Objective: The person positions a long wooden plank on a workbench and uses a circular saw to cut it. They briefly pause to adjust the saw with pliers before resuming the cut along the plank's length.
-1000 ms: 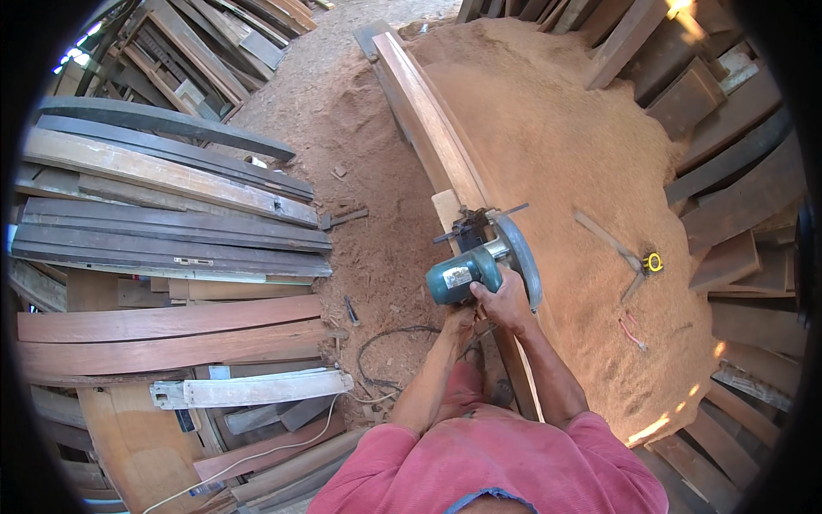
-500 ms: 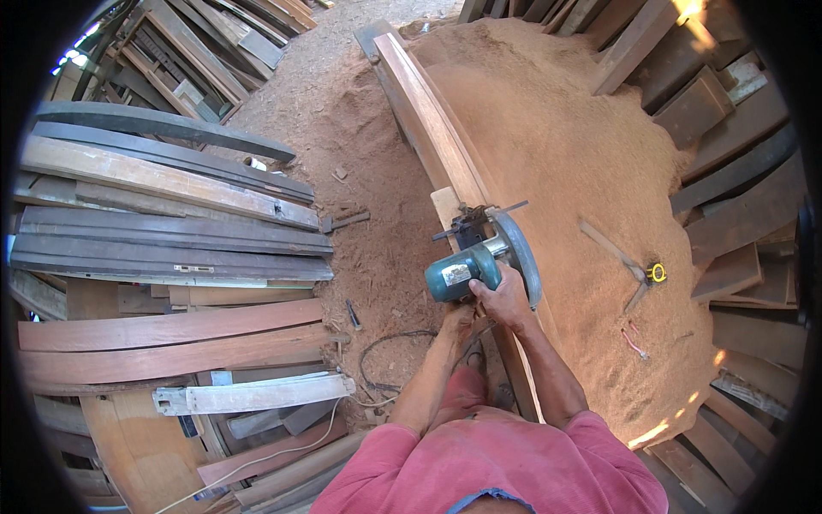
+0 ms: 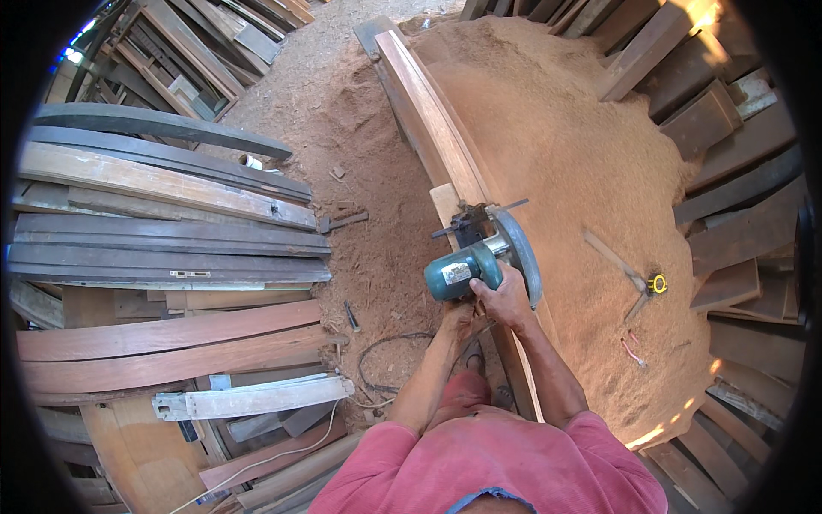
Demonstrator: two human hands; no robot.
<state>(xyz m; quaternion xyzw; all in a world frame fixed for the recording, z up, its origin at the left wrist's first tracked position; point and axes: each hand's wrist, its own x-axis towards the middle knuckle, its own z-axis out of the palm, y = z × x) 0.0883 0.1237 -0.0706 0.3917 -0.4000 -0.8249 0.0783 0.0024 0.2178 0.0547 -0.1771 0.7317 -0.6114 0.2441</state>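
A green handheld circular saw [image 3: 462, 272] with a rounded grey blade guard [image 3: 519, 257] sits on a long wooden beam [image 3: 432, 120]. Around its rear handle wraps my right hand [image 3: 507, 301]. Just behind the motor is my left hand [image 3: 461, 317], its fingers curled close to the saw and the beam's left side. What those fingers hold is hidden by the motor. A short pale wood block [image 3: 445, 203] lies at the saw's front, beside its dark base. The blade itself is not visible.
A big sawdust heap [image 3: 582, 154] covers the right side; on it lie a hammer [image 3: 615, 250] and a yellow tape measure [image 3: 657, 283]. Stacked boards [image 3: 171, 240] fill the left, more planks [image 3: 728, 223] the right. A dark cable [image 3: 368, 355] loops by my feet.
The view has shifted very slightly. Both hands and the saw keep nearly the same place on the beam.
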